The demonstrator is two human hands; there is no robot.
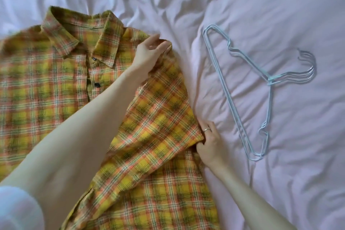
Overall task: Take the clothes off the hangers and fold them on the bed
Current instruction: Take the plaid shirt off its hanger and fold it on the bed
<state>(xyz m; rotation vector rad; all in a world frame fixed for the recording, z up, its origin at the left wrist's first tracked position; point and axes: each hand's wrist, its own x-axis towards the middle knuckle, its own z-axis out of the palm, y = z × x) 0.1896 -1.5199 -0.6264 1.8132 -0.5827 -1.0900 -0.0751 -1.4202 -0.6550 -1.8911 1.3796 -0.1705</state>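
A plaid shirt [61, 87] lies buttoned-side up on the bed [280, 15], folding barely begun; bare hangers [248, 95] (several, stacked) rest beside it. The left hand [151, 50] pinches its shoulder, the right hand [210, 144] grips its sleeve.

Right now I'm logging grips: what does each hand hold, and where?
Both hold the plaid shirt: left hand at the shoulder, right hand pinching the sleeve end.

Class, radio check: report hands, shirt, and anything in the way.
Left hand pinches plaid shirt at the shoulder. Right hand grips the sleeve edge. Shirt flat on bed, off hanger. Hangers lie apart, right of shirt.
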